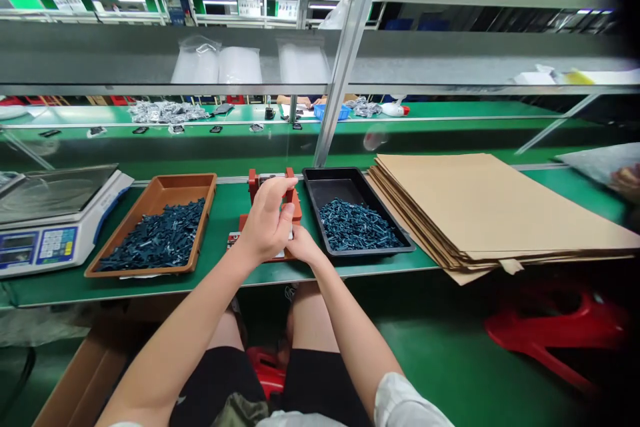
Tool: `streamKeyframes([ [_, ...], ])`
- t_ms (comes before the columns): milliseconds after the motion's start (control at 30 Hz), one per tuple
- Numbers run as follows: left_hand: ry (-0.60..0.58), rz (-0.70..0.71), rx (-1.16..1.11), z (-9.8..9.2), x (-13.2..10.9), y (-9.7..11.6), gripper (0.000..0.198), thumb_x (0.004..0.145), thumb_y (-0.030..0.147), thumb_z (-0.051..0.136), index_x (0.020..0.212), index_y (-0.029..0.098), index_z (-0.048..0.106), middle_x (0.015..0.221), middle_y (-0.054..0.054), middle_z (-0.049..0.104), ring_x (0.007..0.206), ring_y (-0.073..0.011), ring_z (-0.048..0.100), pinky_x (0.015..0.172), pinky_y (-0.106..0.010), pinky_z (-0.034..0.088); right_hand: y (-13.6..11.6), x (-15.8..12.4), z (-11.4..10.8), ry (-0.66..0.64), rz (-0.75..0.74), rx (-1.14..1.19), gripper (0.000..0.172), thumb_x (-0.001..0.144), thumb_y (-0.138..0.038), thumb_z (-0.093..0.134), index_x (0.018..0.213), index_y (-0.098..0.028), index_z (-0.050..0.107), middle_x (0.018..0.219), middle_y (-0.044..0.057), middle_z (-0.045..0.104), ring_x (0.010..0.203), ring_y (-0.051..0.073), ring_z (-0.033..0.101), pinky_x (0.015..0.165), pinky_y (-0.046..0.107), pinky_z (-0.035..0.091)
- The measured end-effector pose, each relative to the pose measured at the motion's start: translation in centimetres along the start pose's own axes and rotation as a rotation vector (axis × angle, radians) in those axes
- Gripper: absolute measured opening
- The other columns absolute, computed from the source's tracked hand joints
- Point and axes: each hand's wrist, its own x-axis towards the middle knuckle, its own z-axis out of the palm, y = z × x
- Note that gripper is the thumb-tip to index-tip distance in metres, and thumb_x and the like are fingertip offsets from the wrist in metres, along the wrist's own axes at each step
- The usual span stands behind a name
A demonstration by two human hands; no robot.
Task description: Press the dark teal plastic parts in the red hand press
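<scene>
1. Near the middle of the frame, the left hand (267,220) is raised over an orange-red fixture (297,209). Its index finger and thumb stand apart, pointing toward the right of the frame; the other fingers are hidden, so whether they grip anything cannot be told.
2. Just below and to the right, the right hand (304,245) has its fingertips close to the left hand's palm side. A small pale bit shows between the two hands; whether the right hand pinches it cannot be told.
3. The fixture sits at the centre of the frame on the green tabletop (230,203), partly covered by both hands.
4. Left of centre, a brown tray (173,190) holds a heap of dark blue parts (160,240), most of it in the tray's nearer portion.
5. Right of centre, a black tray (337,187) holds slender blue pieces (357,223), its far end bare.
6. At the left edge of the frame stands a digital scale (90,230) with a display and keypad.
7. On the right, a stack of brown cardboard sheets (490,207) lies beside the black tray, overhanging the tabletop's near edge.
8. In the upper left and centre, clear bags (240,65) with white contents rest on a shelf (125,53).
</scene>
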Motion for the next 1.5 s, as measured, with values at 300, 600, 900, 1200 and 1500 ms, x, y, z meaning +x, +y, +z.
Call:
streamKeyframes([
  [300,0.071,-0.211,-0.115,0.7,5.5,-4.5,0.050,0.107,0.045,0.035,0.154,0.028,0.040,0.119,-0.010,0.070,0.098,-0.0186,0.068,0.090,-0.035,0.056,1.6,0.5,0.1,0.012,-0.010,0.001,0.020,0.079,-0.020,0.058,0.092,-0.017,0.073,0.098,0.006,0.079,0.096,0.025,0.071,0.091,0.038,0.055],
  [600,0.150,-0.466,0.196,-0.5,-3.5,-6.1,0.045,0.100,0.046,0.052,0.135,0.018,0.056,0.136,-0.016,0.062,0.130,-0.0264,0.058,0.114,-0.043,0.045,0.8,-0.8,1.2,0.143,-0.145,-0.036,0.034,0.081,-0.018,0.053,0.110,-0.018,0.071,0.121,0.011,0.071,0.113,0.026,0.066,0.105,0.042,0.050],
  [900,-0.092,-0.967,0.099,0.3,-14.9,-11.4,0.049,0.103,0.046,0.036,0.126,0.016,0.068,0.133,-0.015,0.070,0.128,-0.0269,0.063,0.113,-0.044,0.046,0.2,-0.6,2.0,0.079,-0.115,-0.014,0.037,0.081,-0.021,0.058,0.117,-0.017,0.069,0.123,0.010,0.071,0.111,0.024,0.068,0.105,0.041,0.051],
  [1200,0.293,-1.030,-0.205,1.4,-15.7,-11.8,0.056,0.102,0.055,0.038,0.131,0.012,0.059,0.131,-0.020,0.069,0.125,-0.0272,0.064,0.112,-0.046,0.046,0.3,-0.1,2.8,0.199,-0.088,-0.008,0.032,0.080,-0.024,0.055,0.108,-0.019,0.070,0.117,0.010,0.074,0.114,0.026,0.067,0.105,0.041,0.050],
  [1500,0.206,-1.020,-0.263,-0.3,-25.5,3.1,0.053,0.100,0.047,0.053,0.146,0.020,0.044,0.124,-0.014,0.062,0.101,-0.0197,0.065,0.095,-0.039,0.054,-0.9,-10.2,5.4,0.236,-0.136,-0.147,0.018,0.093,-0.033,0.055,0.094,-0.021,0.068,0.092,0.009,0.070,0.085,0.025,0.064,0.080,0.038,0.053],
])
